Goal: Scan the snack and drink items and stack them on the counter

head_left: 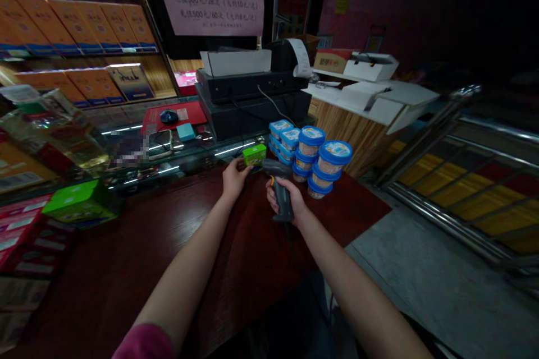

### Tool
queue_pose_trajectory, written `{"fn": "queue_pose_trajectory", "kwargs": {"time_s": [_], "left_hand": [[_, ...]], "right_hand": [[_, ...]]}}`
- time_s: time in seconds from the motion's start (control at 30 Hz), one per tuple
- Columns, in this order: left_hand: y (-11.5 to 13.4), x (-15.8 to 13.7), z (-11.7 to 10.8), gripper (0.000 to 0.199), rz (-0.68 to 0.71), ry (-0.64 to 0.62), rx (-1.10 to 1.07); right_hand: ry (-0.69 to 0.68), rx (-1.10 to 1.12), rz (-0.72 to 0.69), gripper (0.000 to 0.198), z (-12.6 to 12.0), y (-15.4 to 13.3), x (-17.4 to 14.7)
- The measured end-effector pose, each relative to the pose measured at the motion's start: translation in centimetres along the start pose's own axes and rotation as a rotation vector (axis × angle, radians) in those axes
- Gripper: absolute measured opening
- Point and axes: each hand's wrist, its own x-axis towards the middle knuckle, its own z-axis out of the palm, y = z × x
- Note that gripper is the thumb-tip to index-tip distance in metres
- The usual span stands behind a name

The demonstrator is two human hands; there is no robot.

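Observation:
My right hand (290, 199) is wrapped round the handle of a dark grey barcode scanner (284, 202), its head tilted toward the left. Just left of it, my left hand (234, 179) grips the near side of a small bright green box (254, 155) at the edge of the dark red counter (185, 269). The scanner's head is close to the box, apart from it. Right behind the scanner stand stacked round tubs with blue lids (336, 151) and, further left, stacked rectangular tubs with blue lids (290, 138).
Green packs (82, 202) and red boxes (27, 235) lie at the left. A bottle (67, 134) stands behind them. At the back are a black cash drawer (252, 109), a receipt printer (286, 56) and a mouse (169, 116). A metal railing (455, 179) runs along the right.

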Motion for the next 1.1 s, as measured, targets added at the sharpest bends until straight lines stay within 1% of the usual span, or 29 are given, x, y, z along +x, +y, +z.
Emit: {"fn": "queue_pose_trajectory", "kwargs": {"time_s": [0.07,0.17,0.27,0.4,0.53,0.6,0.67,0.73,0.77,0.83,0.9,0.93,0.97,1.03,1.1], "left_hand": [[-0.2,1.8,1.8,0.031,0.001,0.004,0.03],[-0.5,3.7,3.3,0.03,0.001,0.004,0.068],[-0.9,4.8,3.9,0.03,-0.005,0.01,0.103],[-1.4,5.4,4.1,0.03,-0.009,0.018,0.207],[-0.6,4.9,4.0,0.031,-0.005,0.013,0.238],[0.1,3.6,3.5,0.036,-0.005,0.018,0.243],[0.5,1.4,2.3,0.042,-0.002,0.025,0.246],[0.4,-1.6,0.0,0.047,0.033,-0.002,0.219],[0.2,-3.3,-1.7,0.049,0.072,-0.036,0.196],[-0.2,-6.4,-6.0,0.05,0.166,-0.103,0.181],[-0.4,-9.1,-11.5,0.048,0.238,-0.107,0.24],[-0.4,-10.2,-14.4,0.046,0.258,-0.072,0.295],[-0.3,-11.1,-17.4,0.045,0.268,-0.01,0.358],[-0.1,-12.4,-22.9,0.044,0.274,0.168,0.492],[0.0,-13.1,-27.2,0.048,0.288,0.342,0.619]], "right_hand": [[-0.031,0.015,0.019,0.031,-0.2,-0.1,0.5],[-0.063,0.038,0.012,0.029,-0.3,-0.1,1.0],[-0.075,0.052,0.015,0.027,-0.3,-0.1,1.0],[-0.077,0.042,0.039,0.026,-0.4,-0.3,1.1],[-0.065,0.011,0.039,0.026,-0.4,-0.5,1.1],[-0.047,-0.024,0.025,0.028,-0.2,-0.7,0.9],[-0.024,-0.073,0.02,0.029,0.2,-0.8,0.3],[-0.01,-0.131,0.032,0.03,0.6,-0.9,-0.5],[-0.016,-0.161,0.039,0.03,0.9,-0.9,-0.9],[-0.036,-0.223,0.07,0.029,1.4,-0.9,-1.7],[-0.064,-0.282,0.107,0.029,2.0,-0.8,-2.1],[-0.086,-0.323,0.141,0.029,2.4,-0.6,-2.1],[-0.108,-0.354,0.164,0.029,3.0,-0.2,-2.0],[-0.155,-0.389,0.207,0.03,4.3,0.9,-1.3],[-0.21,-0.379,0.241,0.03,5.9,2.5,-0.3]]}}
